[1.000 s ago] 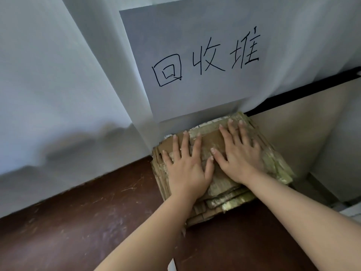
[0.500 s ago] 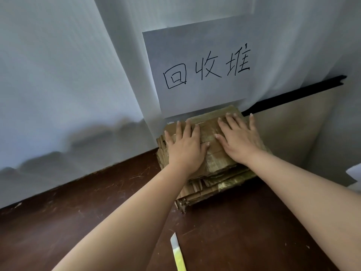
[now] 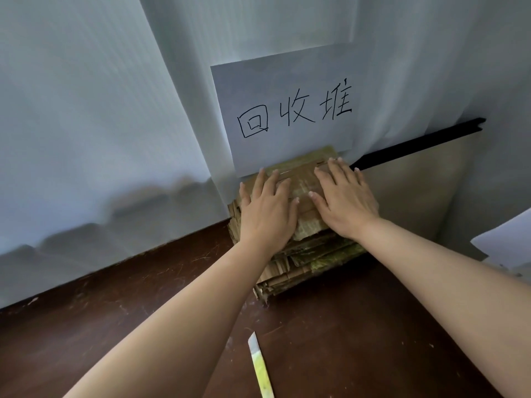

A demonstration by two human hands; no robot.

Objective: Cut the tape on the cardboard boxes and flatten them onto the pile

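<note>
Cardboard, brown and flattened, lies in a pile (image 3: 301,254) on the dark counter (image 3: 359,326), pushed up against the pale curtain (image 3: 86,124) at the back. Ragged edges of many layers show at the pile's near side, some with greenish tape.

Both hands lie flat on the top sheet, side by side and a little apart. The left hand (image 3: 268,214) rests palm down on the pile's left part, its fingers (image 3: 260,179) straight, spread and grasping nothing. The right hand (image 3: 346,201) presses the right part in the same way, fingers straight and released, tips near the far edge.

Just behind the pile, a white paper sign (image 3: 287,110) with three handwritten characters hangs on the curtain, its lower edge touching the pile's back. Nearer the person, between the forearms, a knife (image 3: 260,366) with a bare blade and yellow-green handle lies on the counter, well apart from the pile.
</note>
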